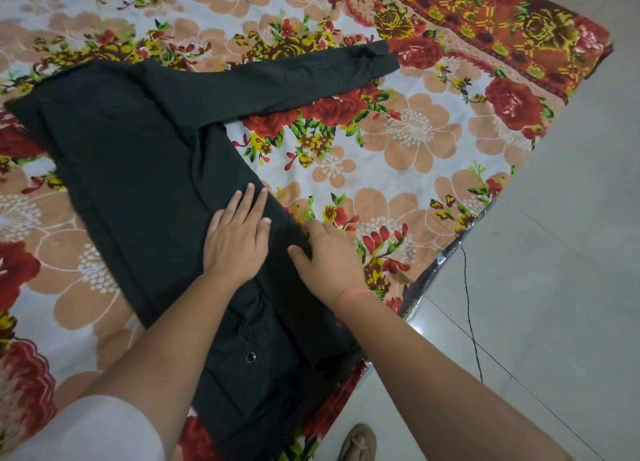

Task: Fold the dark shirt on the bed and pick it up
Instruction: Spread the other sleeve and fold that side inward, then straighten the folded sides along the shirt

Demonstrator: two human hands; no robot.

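The dark shirt [138, 155] lies spread on the bed with the floral sheet [408, 141]. One long sleeve stretches out toward the upper right, and a silver snap button shows near the bed's front edge. My left hand [239, 235] rests flat on the shirt's body, fingers slightly apart. Just to its right, my right hand [329, 252] lies at the shirt's right edge, its fingertips curled down onto the fabric; whether it grips the cloth is unclear.
The bed's edge runs diagonally at the right, with pale floor tiles [561, 252] beyond. A thin black cable [469, 315] trails over the floor. A foot in a sandal [358, 443] stands by the bed's front edge.
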